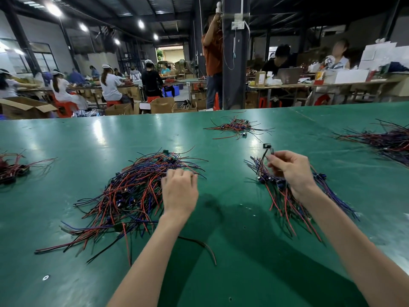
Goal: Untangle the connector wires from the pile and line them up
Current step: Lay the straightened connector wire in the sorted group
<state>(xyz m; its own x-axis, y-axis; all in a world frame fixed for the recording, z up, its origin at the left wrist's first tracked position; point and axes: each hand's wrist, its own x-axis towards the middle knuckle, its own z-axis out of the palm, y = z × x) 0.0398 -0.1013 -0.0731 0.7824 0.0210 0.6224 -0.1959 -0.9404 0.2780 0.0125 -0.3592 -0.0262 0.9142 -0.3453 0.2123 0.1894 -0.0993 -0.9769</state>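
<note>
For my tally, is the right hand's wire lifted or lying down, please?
Lifted: right hand pinches wire above the bundle, connector up.

A dim hall: dark ceiling (110,9) with round lamps (54,10), a dark pillar (235,74) behind the green desk (66,134). Workers (109,85) sit on red stools (64,107) at long tables (332,84) among cardboard boxes (162,105); windows (42,60) left.

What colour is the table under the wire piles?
Green; the table shows best in the head view.

Pile (135,196): red, blue, black wires. Table (243,251): green. Stools (64,107): red.
</note>
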